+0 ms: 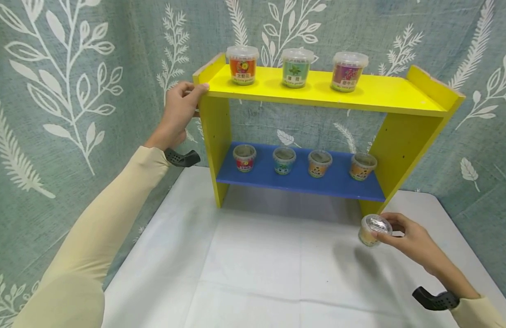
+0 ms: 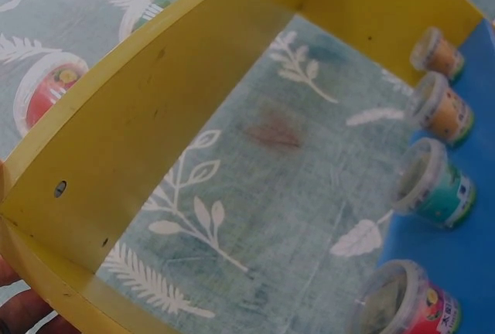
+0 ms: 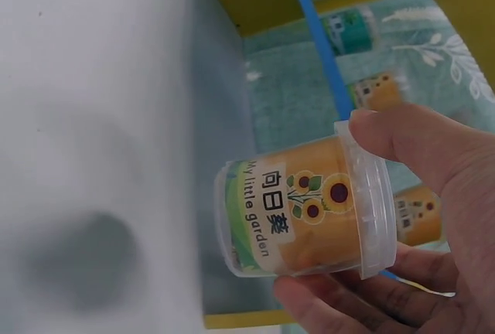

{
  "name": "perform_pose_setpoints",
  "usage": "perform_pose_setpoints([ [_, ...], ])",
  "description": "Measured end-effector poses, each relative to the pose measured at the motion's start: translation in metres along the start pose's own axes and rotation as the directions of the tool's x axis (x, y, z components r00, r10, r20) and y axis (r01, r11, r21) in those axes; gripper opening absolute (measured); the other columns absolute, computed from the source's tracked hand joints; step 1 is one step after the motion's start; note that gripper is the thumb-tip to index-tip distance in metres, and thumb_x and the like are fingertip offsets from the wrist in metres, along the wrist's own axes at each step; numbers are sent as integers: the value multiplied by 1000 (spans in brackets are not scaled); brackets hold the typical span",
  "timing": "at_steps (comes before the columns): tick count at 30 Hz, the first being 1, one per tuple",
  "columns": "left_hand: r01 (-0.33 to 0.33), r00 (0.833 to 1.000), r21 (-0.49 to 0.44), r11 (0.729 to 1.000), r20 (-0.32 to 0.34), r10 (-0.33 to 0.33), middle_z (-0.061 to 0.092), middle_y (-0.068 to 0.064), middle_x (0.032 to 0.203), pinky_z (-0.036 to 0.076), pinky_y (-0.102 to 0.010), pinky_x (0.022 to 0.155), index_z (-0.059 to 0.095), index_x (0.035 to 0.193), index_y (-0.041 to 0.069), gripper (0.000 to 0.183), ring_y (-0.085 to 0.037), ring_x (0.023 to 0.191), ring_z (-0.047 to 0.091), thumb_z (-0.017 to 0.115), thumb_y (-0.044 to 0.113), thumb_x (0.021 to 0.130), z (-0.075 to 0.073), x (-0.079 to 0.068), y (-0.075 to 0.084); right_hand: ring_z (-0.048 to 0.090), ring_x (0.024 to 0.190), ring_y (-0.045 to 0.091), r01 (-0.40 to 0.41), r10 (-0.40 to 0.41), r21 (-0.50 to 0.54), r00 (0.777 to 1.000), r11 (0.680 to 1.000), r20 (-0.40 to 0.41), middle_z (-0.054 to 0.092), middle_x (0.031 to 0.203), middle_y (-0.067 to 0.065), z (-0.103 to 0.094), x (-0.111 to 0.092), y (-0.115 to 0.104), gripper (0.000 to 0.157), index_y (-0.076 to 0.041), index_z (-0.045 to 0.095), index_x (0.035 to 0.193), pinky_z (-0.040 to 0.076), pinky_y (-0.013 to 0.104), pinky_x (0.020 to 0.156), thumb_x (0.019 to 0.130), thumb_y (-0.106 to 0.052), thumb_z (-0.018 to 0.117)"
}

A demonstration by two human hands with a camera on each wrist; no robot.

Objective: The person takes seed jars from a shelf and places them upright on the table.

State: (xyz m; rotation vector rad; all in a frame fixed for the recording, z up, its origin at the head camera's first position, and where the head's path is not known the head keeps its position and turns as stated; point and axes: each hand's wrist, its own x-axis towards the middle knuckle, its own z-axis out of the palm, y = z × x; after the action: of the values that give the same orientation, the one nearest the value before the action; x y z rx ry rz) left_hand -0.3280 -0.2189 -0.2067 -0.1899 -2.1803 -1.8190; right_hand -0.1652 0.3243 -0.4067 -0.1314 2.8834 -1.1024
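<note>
My left hand (image 1: 180, 109) grips the upper left corner of a yellow shelf unit (image 1: 318, 94), thumb over the top board's end. Low at the unit's right side, my right hand (image 1: 409, 239) holds a small lidded plastic cup (image 1: 369, 231) by its rim. In the right wrist view that cup (image 3: 298, 206) has an orange label with sunflowers and "My little garden". Its shadow falls on the white cloth below. On the blue lower shelf (image 1: 261, 179) stand a red cup (image 1: 245, 164), a teal cup (image 1: 283, 166) and two orange cups, one (image 1: 318, 169) left of the other (image 1: 361, 172).
Three larger lidded cups stand on the top board: an orange one (image 1: 242, 70), a green one (image 1: 295, 73) and a purple-red one (image 1: 346, 77). A white cloth (image 1: 261, 259) covers the table. Green leaf-patterned curtains (image 1: 126, 59) hang behind and beside the unit.
</note>
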Motion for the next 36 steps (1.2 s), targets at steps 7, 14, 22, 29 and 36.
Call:
perform_pose_setpoints([
  [7,3,1000,11,1000,-7,-3,60,-3,111,50,-35,85,61,121,13,41,-20,100,62,65,47,99,0,0,1,61,114,36,-4,4,3,1000,1000,4,62,130,21,6,-1,8,74,2,48,143,54,35,75,94,-45,76],
  [14,-5,1000,2,1000,-7,5,60,-4,111,50,-35,84,61,121,13,40,-21,99,62,66,47,99,0,1,1,61,117,41,-31,31,-21,1000,999,6,60,132,24,11,0,13,77,3,48,143,55,42,78,93,-47,76],
  [22,-3,1000,10,1000,-12,4,60,-4,111,50,-36,86,61,120,13,39,-20,98,61,65,46,100,1,0,0,60,118,42,-60,60,-12,998,998,11,60,132,23,16,1,22,79,2,48,142,55,44,81,91,-52,76],
  [29,-2,1000,6,1000,-10,2,60,-4,111,50,-36,86,61,120,13,39,-20,98,61,65,46,100,1,1,-1,59,120,44,-73,73,-11,997,997,19,59,132,25,19,2,25,81,3,47,143,55,47,82,91,-53,76],
  [36,-1,1000,-7,1000,2,1,60,-4,111,51,-35,86,61,121,13,40,-21,99,62,65,46,100,-1,2,-2,57,120,47,-100,101,-28,995,995,25,56,135,30,22,4,28,86,7,44,144,56,53,84,91,-53,76],
])
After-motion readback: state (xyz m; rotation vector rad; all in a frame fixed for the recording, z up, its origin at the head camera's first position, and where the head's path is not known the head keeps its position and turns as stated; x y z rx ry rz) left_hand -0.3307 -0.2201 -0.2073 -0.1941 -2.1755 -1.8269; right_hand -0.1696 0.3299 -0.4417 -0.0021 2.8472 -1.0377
